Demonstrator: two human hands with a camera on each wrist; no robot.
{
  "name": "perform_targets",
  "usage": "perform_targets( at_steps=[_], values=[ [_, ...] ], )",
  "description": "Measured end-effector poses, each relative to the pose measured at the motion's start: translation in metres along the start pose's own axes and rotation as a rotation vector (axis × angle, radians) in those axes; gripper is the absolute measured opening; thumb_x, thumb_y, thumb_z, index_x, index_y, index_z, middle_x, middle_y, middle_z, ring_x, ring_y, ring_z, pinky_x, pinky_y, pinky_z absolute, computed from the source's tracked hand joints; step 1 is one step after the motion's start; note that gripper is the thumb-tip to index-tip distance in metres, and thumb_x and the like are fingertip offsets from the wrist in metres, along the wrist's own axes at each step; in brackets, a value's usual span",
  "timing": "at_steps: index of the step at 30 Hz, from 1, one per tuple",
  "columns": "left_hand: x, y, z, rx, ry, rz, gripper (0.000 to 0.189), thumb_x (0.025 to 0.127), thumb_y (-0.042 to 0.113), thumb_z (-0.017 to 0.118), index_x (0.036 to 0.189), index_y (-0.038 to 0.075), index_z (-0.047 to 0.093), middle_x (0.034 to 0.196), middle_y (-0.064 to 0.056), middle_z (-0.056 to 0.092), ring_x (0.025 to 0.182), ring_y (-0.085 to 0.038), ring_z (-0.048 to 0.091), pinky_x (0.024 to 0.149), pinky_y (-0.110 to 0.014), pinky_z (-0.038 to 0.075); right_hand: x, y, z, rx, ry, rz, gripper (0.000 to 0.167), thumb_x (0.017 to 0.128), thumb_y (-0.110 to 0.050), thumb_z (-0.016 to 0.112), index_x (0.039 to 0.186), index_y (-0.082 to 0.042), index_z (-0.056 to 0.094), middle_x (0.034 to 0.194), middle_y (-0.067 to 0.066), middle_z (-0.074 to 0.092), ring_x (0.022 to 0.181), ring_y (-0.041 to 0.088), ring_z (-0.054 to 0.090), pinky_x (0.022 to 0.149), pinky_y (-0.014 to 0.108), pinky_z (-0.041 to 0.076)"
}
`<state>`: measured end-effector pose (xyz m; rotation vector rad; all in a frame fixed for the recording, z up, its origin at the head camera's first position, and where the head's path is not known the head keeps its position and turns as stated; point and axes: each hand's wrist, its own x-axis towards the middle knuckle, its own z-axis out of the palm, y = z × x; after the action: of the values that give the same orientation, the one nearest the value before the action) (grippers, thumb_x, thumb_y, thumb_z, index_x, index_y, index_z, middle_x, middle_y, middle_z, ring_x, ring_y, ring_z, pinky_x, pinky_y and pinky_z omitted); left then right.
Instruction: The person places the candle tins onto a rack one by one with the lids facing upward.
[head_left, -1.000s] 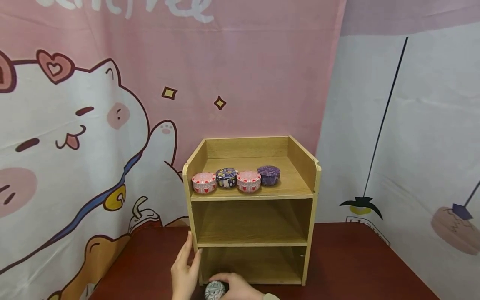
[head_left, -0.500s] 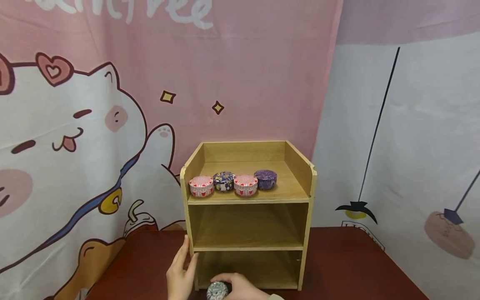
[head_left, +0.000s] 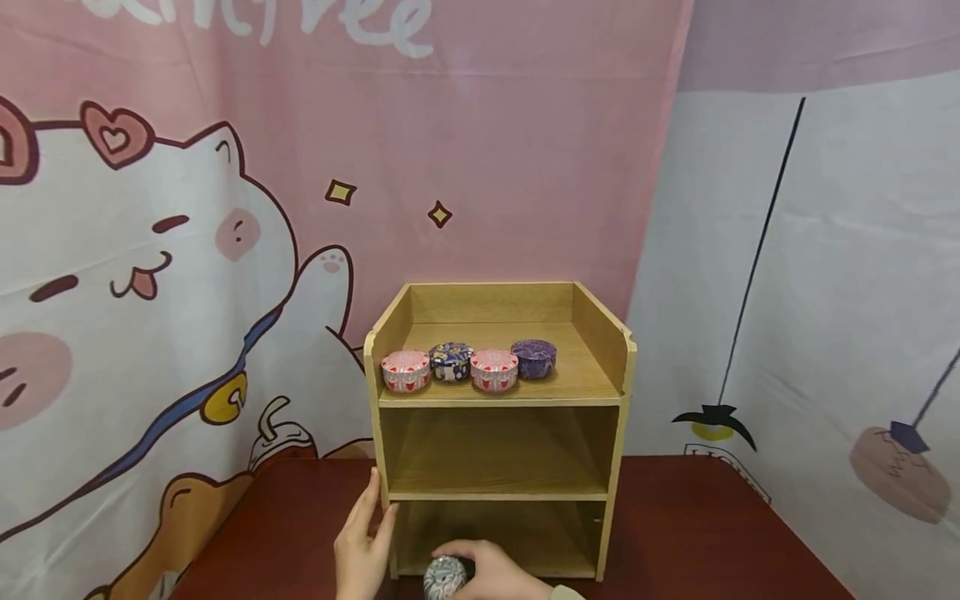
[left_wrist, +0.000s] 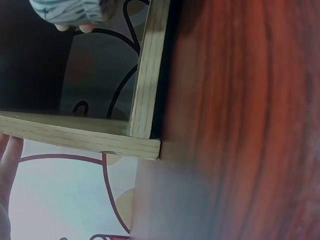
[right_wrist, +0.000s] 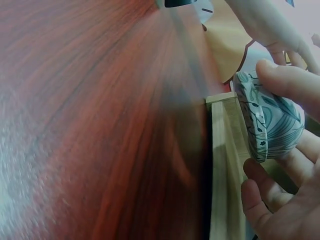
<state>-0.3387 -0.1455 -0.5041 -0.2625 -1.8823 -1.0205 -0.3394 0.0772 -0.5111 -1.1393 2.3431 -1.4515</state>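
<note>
My right hand grips a small round tin with a grey-green leaf pattern, low in front of the wooden shelf's bottom compartment. The right wrist view shows the thumb on one side of this tin and fingers on the other, the tin tipped on its side. Along the left side of the shelf, my left hand stands upright, fingers straight against the panel and thumb near its front edge. On the top shelf sit two pink-and-red tins, a blue floral tin and a purple tin.
The shelf has an open top level with raised sides and two compartments below. It stands on a dark red wood-grain table. Behind hangs a pink and white cloth with a cartoon cat, and a whitish cloth covers the right side.
My right hand has shifted slightly to the right with the leaf-patterned tin. The left hand keeps its place at the shelf's side; the head view has tilted a little.
</note>
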Motion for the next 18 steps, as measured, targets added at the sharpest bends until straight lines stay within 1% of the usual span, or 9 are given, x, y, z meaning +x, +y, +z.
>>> perform_targets(
  at_steps=[2,6,10,11,15,17,18],
  values=[
    [-0.0005,0.0012,0.0,-0.004,-0.003,-0.014,0.077,0.075,-0.006,0.079,0.143,0.018,0.051,0.126,-0.013,0.062,0.097,-0.026,0.064,0.058,-0.012,0.05,-0.0013,-0.0006,-0.0023,-0.004,-0.005,-0.002,0.049,0.08,-0.013,0.08,0.125,-0.001,0.064,0.121,-0.003,0.065,0.104,0.004,0.056,0.085,0.021,0.046],
    [0.0015,0.0028,-0.0003,0.008,0.006,-0.035,0.074,0.074,-0.006,0.08,0.141,0.016,0.054,0.124,-0.011,0.064,0.101,-0.02,0.062,0.058,-0.011,0.05,-0.0009,-0.0026,-0.0073,0.023,-0.017,0.006,0.05,0.082,-0.014,0.078,0.127,0.0,0.062,0.123,0.0,0.064,0.108,0.005,0.056,0.087,0.022,0.046],
    [0.0001,0.004,-0.0001,0.021,0.004,-0.05,0.075,0.075,-0.005,0.08,0.141,0.02,0.054,0.125,-0.008,0.064,0.106,-0.012,0.058,0.057,-0.011,0.05,-0.0029,-0.0032,-0.0088,0.031,-0.011,0.002,0.051,0.081,-0.014,0.079,0.127,0.0,0.062,0.124,0.001,0.064,0.11,0.007,0.055,0.089,0.023,0.045],
    [-0.0002,0.0045,-0.0001,0.021,0.004,-0.052,0.076,0.075,-0.005,0.08,0.141,0.021,0.054,0.125,-0.008,0.064,0.107,-0.01,0.057,0.055,-0.011,0.049,-0.0033,-0.0034,-0.0089,0.031,-0.006,0.004,0.051,0.08,-0.013,0.079,0.127,0.0,0.062,0.123,0.0,0.064,0.11,0.007,0.055,0.088,0.022,0.046],
    [-0.0012,0.0049,0.0003,0.003,0.025,-0.01,0.076,0.072,-0.008,0.08,0.14,0.016,0.056,0.123,-0.012,0.064,0.109,0.002,0.052,0.047,-0.012,0.045,-0.0048,-0.0054,-0.0098,0.055,-0.003,0.017,0.051,0.078,-0.01,0.081,0.125,0.0,0.063,0.12,-0.006,0.064,0.105,0.005,0.056,0.086,0.021,0.046],
    [-0.0007,0.0044,0.0003,0.007,0.038,0.013,0.076,0.071,-0.009,0.08,0.139,0.014,0.056,0.122,-0.014,0.065,0.111,0.008,0.047,0.046,-0.011,0.044,-0.0051,-0.0073,-0.0103,0.058,-0.006,0.013,0.051,0.078,-0.01,0.081,0.124,0.0,0.063,0.119,-0.007,0.064,0.103,0.004,0.056,0.085,0.021,0.046],
    [-0.0001,0.0038,0.0004,0.005,0.04,0.022,0.076,0.071,-0.01,0.08,0.139,0.013,0.056,0.122,-0.014,0.065,0.111,0.01,0.046,0.048,-0.011,0.045,-0.005,-0.0082,-0.0107,0.051,-0.007,0.002,0.051,0.078,-0.01,0.081,0.124,0.001,0.063,0.119,-0.006,0.064,0.103,0.004,0.056,0.085,0.021,0.046]
  ],
)
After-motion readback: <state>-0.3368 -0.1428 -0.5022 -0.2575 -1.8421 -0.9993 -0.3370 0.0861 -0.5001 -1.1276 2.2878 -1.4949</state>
